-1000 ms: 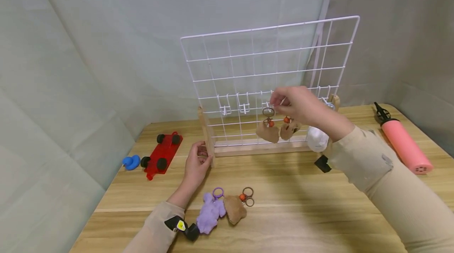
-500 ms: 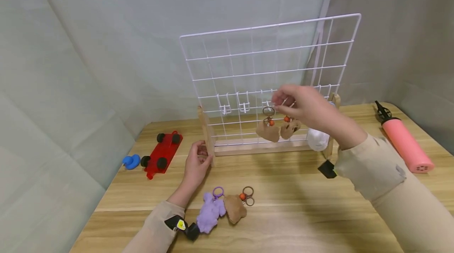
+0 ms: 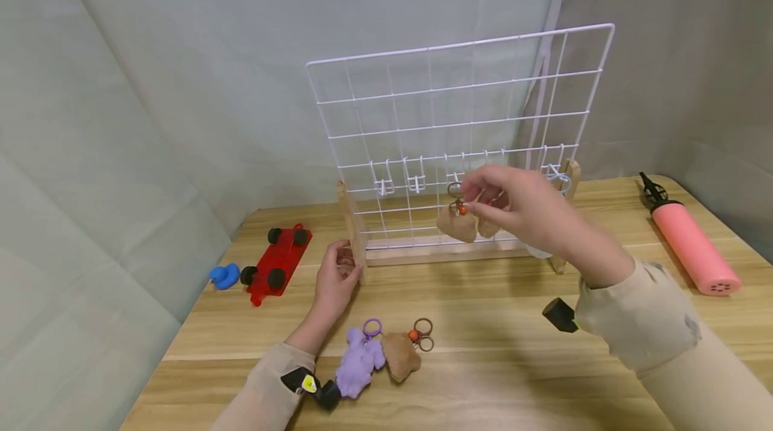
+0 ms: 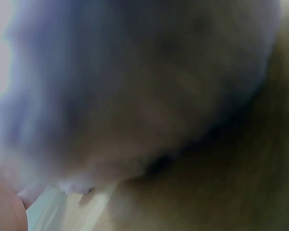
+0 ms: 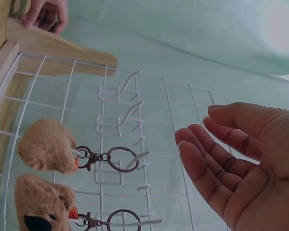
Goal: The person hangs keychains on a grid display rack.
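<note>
Along the white grid rack (image 3: 429,49), far on the surface (image 3: 483,364) — two brown plush keychains (image 5: 47,147) hang, rings (image 5: 123,171) over white hooks (image 5: 143,156); right hand (image 3: 525,209) just beside, fingers relaxed, parted from thumb, nothing held. Left hand (image 3: 335,280), fingers bent, touches left wooden post (image 3: 351,223) — whether gripping, cannot tell. To hang well, I'd judge: brace the post, check each ring sits behind its hook tip, withdraw without brushing it

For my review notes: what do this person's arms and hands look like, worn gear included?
The left hand and right hand are ungloved. Beige fabric sleeves stop short of them, the right one bearing a greyish mark. A small black angular device with a yellow label sits at the left cuff; a black block shows near the right cuff.
</note>
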Available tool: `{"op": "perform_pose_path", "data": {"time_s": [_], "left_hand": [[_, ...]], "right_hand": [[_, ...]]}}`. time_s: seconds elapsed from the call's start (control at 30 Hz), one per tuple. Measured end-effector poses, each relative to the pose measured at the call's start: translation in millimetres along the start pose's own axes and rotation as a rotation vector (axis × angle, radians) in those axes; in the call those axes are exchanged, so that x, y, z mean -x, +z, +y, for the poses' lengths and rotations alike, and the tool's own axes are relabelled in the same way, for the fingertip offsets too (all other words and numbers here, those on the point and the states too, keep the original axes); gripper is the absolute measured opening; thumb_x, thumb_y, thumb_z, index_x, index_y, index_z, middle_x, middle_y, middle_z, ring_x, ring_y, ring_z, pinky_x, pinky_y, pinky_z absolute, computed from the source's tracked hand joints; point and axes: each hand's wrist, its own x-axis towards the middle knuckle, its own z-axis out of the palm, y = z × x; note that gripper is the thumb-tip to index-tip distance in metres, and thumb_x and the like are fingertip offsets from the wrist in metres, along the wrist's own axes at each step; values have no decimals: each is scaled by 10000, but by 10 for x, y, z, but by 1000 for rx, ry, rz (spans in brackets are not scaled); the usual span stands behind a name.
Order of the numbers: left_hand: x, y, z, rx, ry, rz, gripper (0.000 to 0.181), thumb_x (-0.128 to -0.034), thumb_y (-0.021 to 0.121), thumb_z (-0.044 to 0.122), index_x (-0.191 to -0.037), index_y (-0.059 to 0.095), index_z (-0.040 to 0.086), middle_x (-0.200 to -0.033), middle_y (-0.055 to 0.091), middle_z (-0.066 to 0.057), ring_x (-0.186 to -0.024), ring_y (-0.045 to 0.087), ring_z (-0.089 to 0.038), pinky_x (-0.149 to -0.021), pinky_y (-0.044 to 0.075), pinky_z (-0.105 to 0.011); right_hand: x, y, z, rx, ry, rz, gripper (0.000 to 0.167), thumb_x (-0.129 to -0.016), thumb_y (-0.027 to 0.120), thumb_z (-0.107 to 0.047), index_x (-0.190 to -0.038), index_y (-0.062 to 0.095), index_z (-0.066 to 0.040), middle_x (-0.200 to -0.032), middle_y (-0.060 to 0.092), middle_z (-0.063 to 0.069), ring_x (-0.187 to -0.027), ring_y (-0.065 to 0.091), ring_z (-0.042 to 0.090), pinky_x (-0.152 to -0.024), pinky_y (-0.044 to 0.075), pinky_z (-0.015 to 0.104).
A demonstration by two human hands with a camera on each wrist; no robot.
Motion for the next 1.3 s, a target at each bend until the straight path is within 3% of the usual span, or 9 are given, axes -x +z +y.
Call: {"op": "perform_pose_path", "data": {"time_s": [0.33, 0.8, 1.07, 1.3], "left_hand": [[-3, 4, 1, 1, 16, 7, 471, -827, 633, -92, -1254, 441, -41, -1079, 583, -239, -916, 581, -289, -652, 474, -148], [8, 14, -9, 9, 4, 4, 467, -834, 631, -88, -1258, 443, -33, -1094, 582, -240, -936, 579, -296, -665, 467, -142], [4, 20, -15, -4, 35, 22, 454, -821, 631, -108, -1235, 452, -51, -1062, 585, -243, -897, 582, -289, -645, 474, -155], [0, 5, -8, 0, 14, 11, 466, -832, 635, -91, -1255, 445, -36, -1081, 585, -234, -922, 582, -288, -667, 470, -146]], "right_hand": [[115, 101, -5, -39, -27, 0, 146, -888, 658, -79, -1034, 651, -87, -918, 683, 3, -792, 617, 95, -695, 541, 255], [248, 521, 80, -151, -40, -15, 138, -875, 667, -61, -1010, 651, -83, -944, 680, 15, -863, 639, 135, -682, 547, 224], [297, 732, 154, -156, -10, -93, 131, -879, 671, -102, -1009, 653, -97, -943, 682, 22, -852, 640, 120, -680, 542, 239], [318, 896, 256, -208, -22, -148, 109, -882, 669, -105, -986, 652, -79, -910, 681, 25, -827, 631, 104, -661, 520, 209]]}}
